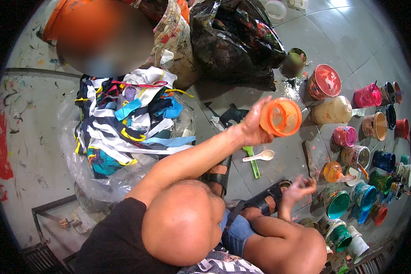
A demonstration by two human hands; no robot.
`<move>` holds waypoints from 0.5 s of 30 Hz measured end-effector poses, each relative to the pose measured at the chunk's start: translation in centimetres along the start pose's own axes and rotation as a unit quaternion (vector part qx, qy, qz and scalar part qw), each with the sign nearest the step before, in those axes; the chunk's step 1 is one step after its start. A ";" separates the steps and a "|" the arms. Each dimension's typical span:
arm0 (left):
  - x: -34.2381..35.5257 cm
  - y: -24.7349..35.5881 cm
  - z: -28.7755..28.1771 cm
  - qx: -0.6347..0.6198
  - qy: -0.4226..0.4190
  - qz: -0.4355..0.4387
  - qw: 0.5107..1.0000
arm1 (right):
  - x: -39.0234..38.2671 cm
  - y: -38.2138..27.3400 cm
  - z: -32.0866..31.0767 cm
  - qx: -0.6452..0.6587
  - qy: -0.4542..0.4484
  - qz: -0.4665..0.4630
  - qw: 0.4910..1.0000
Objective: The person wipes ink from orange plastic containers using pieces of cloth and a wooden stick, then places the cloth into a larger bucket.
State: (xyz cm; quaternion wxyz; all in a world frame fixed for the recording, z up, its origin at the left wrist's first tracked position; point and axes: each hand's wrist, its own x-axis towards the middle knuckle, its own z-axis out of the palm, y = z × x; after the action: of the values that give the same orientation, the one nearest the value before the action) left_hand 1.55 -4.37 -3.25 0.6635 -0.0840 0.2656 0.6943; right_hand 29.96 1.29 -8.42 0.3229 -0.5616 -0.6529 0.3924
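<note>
My left hand (255, 123) is closed around an orange plastic container (281, 118) with a ringed rim, held up over the grey tiles. Lower and to the right, my right hand (298, 189) hangs beside my knee with its fingers loosely bent and apart, near a worn flat tool (309, 157). A white spoon (263, 155) lies across a green-handled tool (253, 162) on the floor below the orange container. A small orange pot (332, 171) stands just right of my right hand.
Paint pots (338, 205) in many colours crowd the right side. A pile of cloth strips (118, 118) lies on clear plastic at left. Stained buckets (171, 50) and a black bag (228, 45) stand at the top. My bent legs and sandals (271, 196) take up the lower middle.
</note>
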 end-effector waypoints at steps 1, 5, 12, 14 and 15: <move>-0.1 1.3 1.0 -0.009 -0.021 0.013 1.000 | -1.3 -2.1 0.8 0.012 -0.094 -0.018 0.995; -6.9 8.4 5.6 -0.118 -0.130 0.069 0.982 | 0.1 -8.9 6.3 -0.096 -0.398 -0.257 0.875; -16.1 10.3 5.8 -0.073 0.002 0.302 0.950 | -2.9 -13.0 21.3 -0.283 -0.417 -0.434 0.747; -17.2 10.0 4.4 -0.106 0.051 0.329 0.937 | -5.3 -12.0 23.4 -0.289 -0.372 -0.467 0.748; -16.7 9.8 4.0 -0.108 0.060 0.325 0.937 | -5.5 -9.9 25.1 -0.274 -0.418 -0.487 0.716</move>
State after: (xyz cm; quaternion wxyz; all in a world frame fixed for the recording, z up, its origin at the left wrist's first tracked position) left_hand -5.26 -16.88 10.48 0.3711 -0.1056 0.2416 0.8904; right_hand 4.44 -8.46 -11.76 -0.0044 -0.0085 -0.9836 0.1798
